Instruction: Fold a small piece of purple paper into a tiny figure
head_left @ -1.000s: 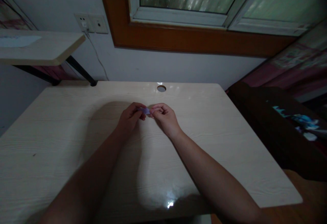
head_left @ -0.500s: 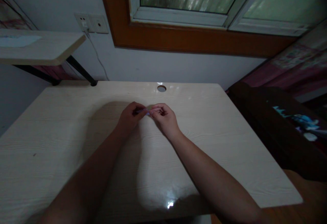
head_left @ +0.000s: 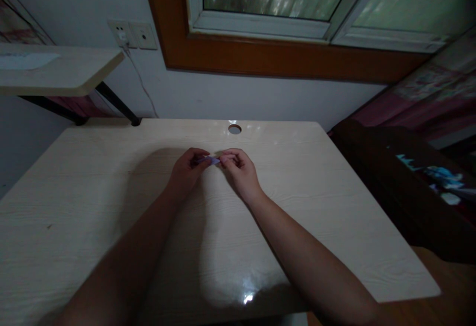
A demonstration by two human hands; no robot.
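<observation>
Between my fingertips is a small, light purple piece that looks like folded paper (head_left: pixel 213 160), held just above the desk (head_left: pixel 297 207). My left hand (head_left: pixel 187 168) pinches its left part between thumb and fingers, which hide much of it. At its right end, the thumb and index finger of my right hand (head_left: pixel 241 169) are pinched together on the tip. The piece's exact shape is too small to make out.
A round cable hole (head_left: pixel 234 129) lies near the desk's back edge, beyond my hands. At the left, a raised shelf (head_left: pixel 89 76) stands on black legs. A white cord (head_left: pixel 143 83) hangs from the wall socket (head_left: pixel 122 33). The window frame (head_left: pixel 260 61) is above the desk.
My left hand has shifted slightly left, away from my right fingertips. More of the purple piece shows between the hands now.
</observation>
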